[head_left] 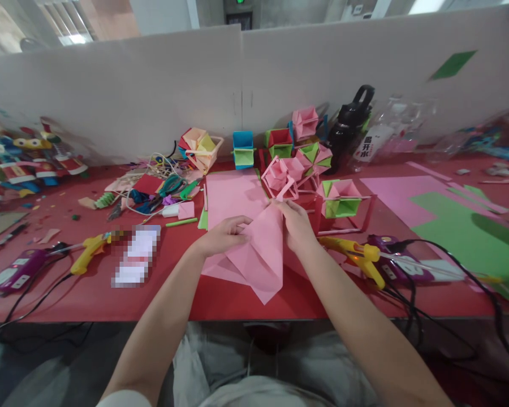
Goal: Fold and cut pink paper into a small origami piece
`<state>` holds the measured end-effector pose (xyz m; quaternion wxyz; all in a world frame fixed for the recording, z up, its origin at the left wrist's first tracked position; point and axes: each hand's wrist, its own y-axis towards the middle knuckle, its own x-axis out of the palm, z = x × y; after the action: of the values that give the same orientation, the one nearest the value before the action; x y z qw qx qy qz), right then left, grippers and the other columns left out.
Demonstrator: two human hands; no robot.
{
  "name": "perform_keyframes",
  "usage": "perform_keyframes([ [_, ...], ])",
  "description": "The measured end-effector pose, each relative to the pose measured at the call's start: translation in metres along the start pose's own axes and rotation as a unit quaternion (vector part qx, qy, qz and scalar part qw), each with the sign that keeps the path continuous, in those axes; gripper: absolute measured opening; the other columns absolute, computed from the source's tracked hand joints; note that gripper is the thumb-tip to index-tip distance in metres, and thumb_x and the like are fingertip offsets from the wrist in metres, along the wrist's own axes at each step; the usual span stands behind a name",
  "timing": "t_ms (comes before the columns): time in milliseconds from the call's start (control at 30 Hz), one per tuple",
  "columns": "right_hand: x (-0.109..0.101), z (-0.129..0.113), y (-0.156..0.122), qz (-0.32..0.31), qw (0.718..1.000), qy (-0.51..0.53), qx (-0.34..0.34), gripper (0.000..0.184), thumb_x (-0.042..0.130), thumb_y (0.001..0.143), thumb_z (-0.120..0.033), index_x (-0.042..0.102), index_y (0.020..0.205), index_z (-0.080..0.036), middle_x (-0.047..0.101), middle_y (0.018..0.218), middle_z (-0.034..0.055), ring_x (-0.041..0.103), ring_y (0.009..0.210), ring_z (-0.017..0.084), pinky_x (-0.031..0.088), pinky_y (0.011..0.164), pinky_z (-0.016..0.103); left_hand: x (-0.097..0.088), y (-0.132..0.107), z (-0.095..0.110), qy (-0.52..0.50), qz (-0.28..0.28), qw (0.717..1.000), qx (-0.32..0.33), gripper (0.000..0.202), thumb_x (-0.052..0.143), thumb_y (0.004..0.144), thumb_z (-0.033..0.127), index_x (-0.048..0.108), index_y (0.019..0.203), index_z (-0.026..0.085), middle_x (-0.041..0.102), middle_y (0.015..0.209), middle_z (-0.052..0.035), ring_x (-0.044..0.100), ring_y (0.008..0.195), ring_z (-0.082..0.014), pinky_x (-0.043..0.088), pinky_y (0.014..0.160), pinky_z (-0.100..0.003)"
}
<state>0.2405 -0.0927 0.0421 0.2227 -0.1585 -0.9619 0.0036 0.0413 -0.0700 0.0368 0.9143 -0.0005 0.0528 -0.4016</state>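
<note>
A sheet of pink paper (263,249) is bent and raised between my hands over the table's front part. At its upper right edge my right hand (294,220) grips the paper, thumb and fingers closed on it. On its left side my left hand (229,234) has curled fingers pressed to the paper; the fingertips are partly hidden. More pink sheets (233,189) lie flat just behind. Beyond them stand several folded paper wheel models, including a pink and green one (341,198) on a pink stand and a pink one (280,174).
A yellow glue gun (352,254) lies right of my right arm, another glue gun (87,254) at the left beside a blurred phone (138,254). Scissors (169,185) sit among scraps. A black bottle (350,124) stands by the white partition (152,90). Green paper (470,220) lies at right.
</note>
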Motion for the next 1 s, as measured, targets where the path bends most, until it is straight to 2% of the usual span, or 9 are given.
perform_keyframes([
  [200, -0.004, -0.002, 0.003, -0.019, 1.0, 0.025, -0.004, 0.028, 0.088, 0.062, -0.037, 0.068, 0.071, -0.02, 0.07, 0.065, -0.0024, 0.06, 0.057, 0.013, 0.048, 0.057, 0.026, -0.001, 0.0, 0.001, -0.014, -0.01, 1.0, -0.005, 0.039, 0.073, 0.079, 0.028, 0.061, 0.115, 0.017, 0.059, 0.074, 0.003, 0.048, 0.061, -0.0086, 0.034, 0.058, -0.02],
  [367, -0.006, -0.005, 0.003, -0.055, 0.998, -0.008, 0.009, 0.031, 0.087, 0.066, -0.042, 0.073, 0.084, -0.02, 0.073, 0.074, 0.0004, 0.064, 0.064, 0.014, 0.049, 0.058, 0.024, 0.001, -0.001, 0.005, -0.035, -0.009, 0.999, -0.01, 0.036, 0.075, 0.077, 0.027, 0.066, 0.11, 0.018, 0.069, 0.088, -0.0026, 0.061, 0.074, -0.0127, 0.044, 0.067, -0.022],
  [467, -0.008, -0.006, 0.003, -0.07, 0.995, -0.067, 0.01, 0.043, 0.084, 0.068, -0.048, 0.072, 0.1, -0.022, 0.076, 0.093, 0.004, 0.069, 0.076, 0.018, 0.053, 0.064, 0.028, 0.003, -0.001, 0.006, -0.043, 0.03, 0.999, -0.005, 0.034, 0.077, 0.073, 0.024, 0.07, 0.106, 0.018, 0.072, 0.092, -0.0042, 0.065, 0.079, -0.015, 0.047, 0.071, -0.024],
  [533, -0.011, -0.007, 0.002, -0.075, 0.987, -0.131, -0.056, 0.058, 0.082, 0.07, -0.052, 0.067, 0.118, -0.024, 0.073, 0.114, 0.0083, 0.071, 0.093, 0.024, 0.057, 0.076, 0.036, 0.003, 0.001, 0.005, -0.069, 0.093, 0.993, 0.004, 0.037, 0.077, 0.07, 0.022, 0.071, 0.106, 0.018, 0.072, 0.088, -0.0036, 0.066, 0.078, -0.0153, 0.048, 0.071, -0.024],
  [600, -0.012, -0.008, -0.002, -0.092, 0.947, -0.236, -0.196, 0.071, 0.08, 0.073, -0.053, 0.058, 0.134, -0.026, 0.064, 0.136, 0.0119, 0.065, 0.116, 0.029, 0.055, 0.095, 0.045, 0.0, 0.005, 0.002, -0.118, 0.181, 0.976, 0.007, 0.043, 0.078, 0.066, 0.019, 0.07, 0.109, 0.017, 0.073, 0.086, -0.0039, 0.067, 0.078, -0.0161, 0.05, 0.073, -0.026],
  [667, -0.011, -0.008, -0.01, -0.135, 0.858, -0.359, -0.342, 0.075, 0.076, 0.078, -0.052, 0.051, 0.144, -0.027, 0.053, 0.149, 0.0126, 0.052, 0.136, 0.033, 0.044, 0.112, 0.051, -0.002, 0.009, 0.001, -0.175, 0.278, 0.945, 0.004, 0.045, 0.077, 0.063, 0.016, 0.069, 0.108, 0.015, 0.073, 0.086, -0.0044, 0.068, 0.081, -0.0169, 0.051, 0.077, -0.027],
  [733, -0.005, -0.005, -0.019, -0.194, 0.765, -0.459, -0.408, 0.077, 0.072, 0.084, -0.051, 0.044, 0.152, -0.027, 0.047, 0.155, 0.0127, 0.041, 0.146, 0.033, 0.035, 0.12, 0.053, -0.002, 0.013, 0.001, -0.223, 0.341, 0.913, 0.01, 0.039, 0.075, 0.062, 0.013, 0.068, 0.1, 0.015, 0.072, 0.082, -0.0033, 0.068, 0.08, -0.0166, 0.051, 0.078, -0.027],
  [867, 0.011, 0.01, -0.034, -0.252, 0.666, -0.59, -0.379, 0.099, 0.071, 0.083, -0.053, 0.022, 0.162, -0.021, 0.034, 0.165, 0.0152, 0.028, 0.154, 0.034, 0.018, 0.126, 0.059, 0.008, 0.017, 0.005, -0.277, 0.325, 0.903, 0.052, 0.022, 0.069, 0.063, 0.01, 0.067, 0.084, 0.016, 0.069, 0.075, -0.0001, 0.066, 0.076, -0.0132, 0.051, 0.078, -0.023],
  [1000, 0.017, 0.022, -0.034, -0.253, 0.645, -0.632, -0.348, 0.105, 0.077, 0.078, -0.042, 0.02, 0.162, -0.014, 0.029, 0.166, 0.018, 0.024, 0.155, 0.035, 0.011, 0.126, 0.063, 0.018, 0.016, 0.011, -0.313, 0.272, 0.908, 0.061, 0.016, 0.068, 0.066, 0.011, 0.067, 0.081, 0.016, 0.069, 0.077, -0.0004, 0.066, 0.076, -0.0113, 0.05, 0.074, -0.02],
])
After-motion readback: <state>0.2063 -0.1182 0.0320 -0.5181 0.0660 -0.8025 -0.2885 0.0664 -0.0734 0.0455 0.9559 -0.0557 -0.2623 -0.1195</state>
